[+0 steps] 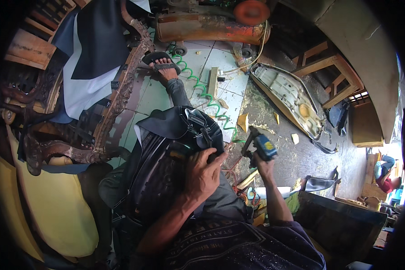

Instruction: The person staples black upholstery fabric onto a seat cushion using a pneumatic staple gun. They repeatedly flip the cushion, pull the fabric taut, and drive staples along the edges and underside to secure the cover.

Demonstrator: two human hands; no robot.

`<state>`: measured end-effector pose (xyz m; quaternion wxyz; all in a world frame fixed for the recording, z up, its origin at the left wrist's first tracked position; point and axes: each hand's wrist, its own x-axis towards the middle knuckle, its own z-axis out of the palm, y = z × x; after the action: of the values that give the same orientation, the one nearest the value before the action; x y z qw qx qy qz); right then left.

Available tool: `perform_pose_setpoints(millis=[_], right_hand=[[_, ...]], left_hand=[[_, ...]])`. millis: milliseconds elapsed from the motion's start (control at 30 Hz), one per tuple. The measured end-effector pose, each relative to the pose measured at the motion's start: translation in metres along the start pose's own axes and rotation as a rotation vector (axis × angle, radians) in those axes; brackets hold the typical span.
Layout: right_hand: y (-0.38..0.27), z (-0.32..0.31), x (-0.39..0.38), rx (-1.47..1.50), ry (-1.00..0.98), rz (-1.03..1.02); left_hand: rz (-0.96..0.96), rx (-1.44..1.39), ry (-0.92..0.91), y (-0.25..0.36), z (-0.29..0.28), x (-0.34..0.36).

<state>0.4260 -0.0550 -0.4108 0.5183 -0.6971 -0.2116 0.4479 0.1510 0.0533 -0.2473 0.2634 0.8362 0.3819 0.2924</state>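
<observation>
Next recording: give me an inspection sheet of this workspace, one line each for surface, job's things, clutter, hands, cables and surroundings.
Surface: tiled floor, dirty and stained toward the right.
Job's things: black seat cover stretched over a frame on the person's lap; blue pneumatic staple gun.
Clutter: foam scraps on the floor; bare seat base lying underside up.
Hands: left hand presses on the black cover; right hand grips the staple gun, held clear of the cover.
Cables: green coiled air hose runs across the tiles toward the gun.
Surroundings: carved wooden chair frame on the left; rusty orange tank at top; wooden stool on the right.
</observation>
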Motion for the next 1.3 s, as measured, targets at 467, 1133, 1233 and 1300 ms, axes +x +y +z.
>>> perform_pose_setpoints(millis=[467, 1133, 1233, 1300], right_hand=[[0.135, 0.093, 0.005, -1.19, -0.174, -0.184], [-0.176, 0.114, 0.004, -0.835, -0.429, -0.956], [-0.163, 0.111, 0.006, -0.888, -0.416, -0.966], [-0.148, 0.11, 0.008, -0.871, -0.419, -0.91]], left_hand=[[-0.274, 0.144, 0.227, 0.002, 0.03, 0.021], [-0.31, 0.059, 0.22, -0.022, 0.024, 0.01], [-0.397, -0.13, 0.189, -0.031, 0.02, -0.009], [-0.373, -0.156, 0.199, -0.033, 0.02, -0.015]])
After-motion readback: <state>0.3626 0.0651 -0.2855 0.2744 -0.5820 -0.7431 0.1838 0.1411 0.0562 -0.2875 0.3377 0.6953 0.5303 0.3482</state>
